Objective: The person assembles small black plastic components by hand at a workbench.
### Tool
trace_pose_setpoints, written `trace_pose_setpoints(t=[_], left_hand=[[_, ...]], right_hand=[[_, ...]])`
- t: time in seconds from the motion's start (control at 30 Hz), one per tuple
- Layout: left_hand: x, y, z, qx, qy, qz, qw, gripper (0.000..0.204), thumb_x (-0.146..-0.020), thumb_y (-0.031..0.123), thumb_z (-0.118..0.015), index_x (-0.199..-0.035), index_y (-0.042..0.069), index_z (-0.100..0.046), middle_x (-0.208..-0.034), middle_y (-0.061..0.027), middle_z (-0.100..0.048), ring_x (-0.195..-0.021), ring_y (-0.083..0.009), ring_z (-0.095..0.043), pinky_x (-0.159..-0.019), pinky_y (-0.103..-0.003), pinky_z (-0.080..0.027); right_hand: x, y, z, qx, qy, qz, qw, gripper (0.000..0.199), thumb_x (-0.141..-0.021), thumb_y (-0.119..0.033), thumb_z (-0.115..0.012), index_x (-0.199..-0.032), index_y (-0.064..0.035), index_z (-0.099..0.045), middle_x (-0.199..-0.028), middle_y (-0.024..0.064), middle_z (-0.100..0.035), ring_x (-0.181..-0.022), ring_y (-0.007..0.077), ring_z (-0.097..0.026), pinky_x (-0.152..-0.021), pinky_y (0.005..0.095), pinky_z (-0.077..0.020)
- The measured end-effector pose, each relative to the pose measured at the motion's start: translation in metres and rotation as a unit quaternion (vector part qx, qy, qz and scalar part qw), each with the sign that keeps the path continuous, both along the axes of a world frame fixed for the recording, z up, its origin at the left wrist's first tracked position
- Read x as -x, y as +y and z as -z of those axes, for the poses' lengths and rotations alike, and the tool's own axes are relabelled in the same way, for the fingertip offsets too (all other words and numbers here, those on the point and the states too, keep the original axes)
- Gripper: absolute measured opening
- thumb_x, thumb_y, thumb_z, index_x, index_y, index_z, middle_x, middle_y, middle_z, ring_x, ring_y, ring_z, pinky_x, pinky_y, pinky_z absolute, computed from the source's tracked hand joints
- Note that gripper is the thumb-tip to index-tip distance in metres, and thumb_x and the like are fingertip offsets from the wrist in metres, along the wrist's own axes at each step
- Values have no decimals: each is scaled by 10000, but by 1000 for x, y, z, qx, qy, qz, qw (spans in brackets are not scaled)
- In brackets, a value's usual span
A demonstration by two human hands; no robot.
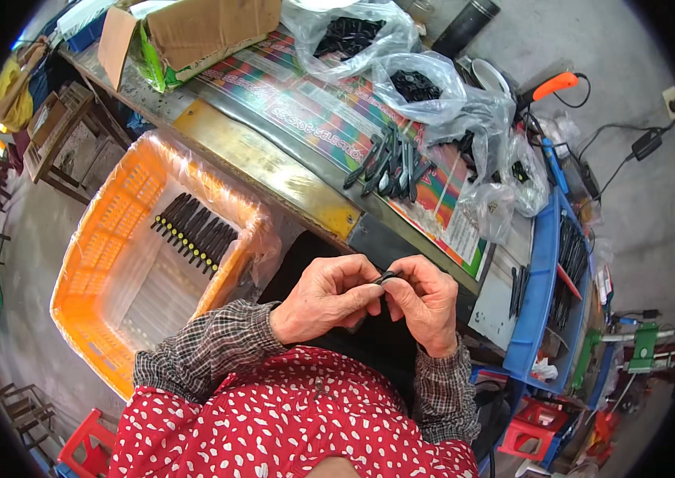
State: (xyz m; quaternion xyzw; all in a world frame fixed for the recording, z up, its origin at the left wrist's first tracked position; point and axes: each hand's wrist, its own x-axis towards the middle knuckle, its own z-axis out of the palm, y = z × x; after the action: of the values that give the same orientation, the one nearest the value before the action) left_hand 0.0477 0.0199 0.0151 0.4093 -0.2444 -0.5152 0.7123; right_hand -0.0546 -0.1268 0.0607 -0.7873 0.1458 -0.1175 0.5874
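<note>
Between the fingertips of both hands is a small black plastic piece (386,277), mostly covered by the fingers. My left hand (323,298) pinches its left side, and my right hand (426,305) pinches the right side. Both are held in front of my body, just off the table's near edge. Beyond them on the table lies a loose pile of slim black parts (391,163), some with a shiny grey face. To the left stands an orange crate (86,275) lined with clear plastic; inside it, black handle-like pieces (194,231) with yellow round ends lie side by side in a row.
Clear plastic bags (453,107) of small black parts stand at the back of the table. A blue tray (530,319) with long black pieces is at the right, near an orange-handled tool (554,86). An open cardboard box (202,36) sits far left. Red stools (532,430) flank me.
</note>
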Motion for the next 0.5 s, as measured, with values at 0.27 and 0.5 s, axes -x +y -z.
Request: trace_pose_setpoints(t=[0.27,0.5], left_hand=[[-36,13,-8,26,29,-79,996,107,-923,123,-580,-951,20,-579,-763,-47,-637,-540,-44,-495,-447,-164,-367],[-75,24,-19,32,68,-94,993,133,-922,155,-580,-947,25,-565,-751,-37,-630,-528,-37,-521,-440,-154,-381]], right_hand=[[-61,-1,-18,94,-3,-80,992,144,-857,-103,-662,-842,25,-597,-640,-8,-574,-557,25,-513,-486,186,-392],[-117,-6,-26,21,45,-154,987,135,-865,-110,-644,-848,16,-600,-608,-28,-539,-497,8,-461,-427,177,-336]])
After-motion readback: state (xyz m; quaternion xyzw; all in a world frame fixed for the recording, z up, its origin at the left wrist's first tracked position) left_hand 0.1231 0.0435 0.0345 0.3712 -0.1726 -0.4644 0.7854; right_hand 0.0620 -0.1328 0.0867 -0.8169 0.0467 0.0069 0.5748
